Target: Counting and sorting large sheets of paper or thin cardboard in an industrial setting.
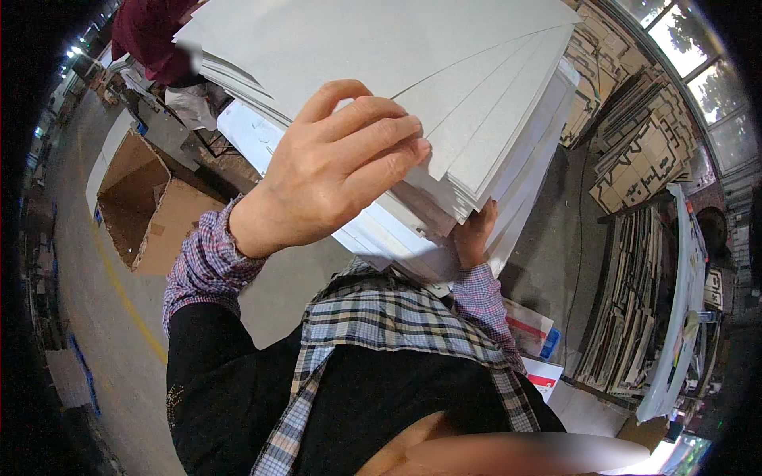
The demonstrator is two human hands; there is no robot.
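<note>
A thick stack of grey cardboard sheets [381, 47] fills the upper middle of the view, fanned out at its right corner. My left hand [333, 170] rests on top of the stack near its lower edge, fingers curled over the sheets. My right hand [474, 234] grips the stack from below at its lower right corner, mostly hidden under the sheets. Both forearms wear plaid sleeves.
An open brown cardboard box [147, 202] stands on the concrete floor at the left. A person in a dark red top [151, 32] is at the upper left. Stacks of die-cut cardboard blanks [635, 159] lean at the right, with more [627, 317] below them.
</note>
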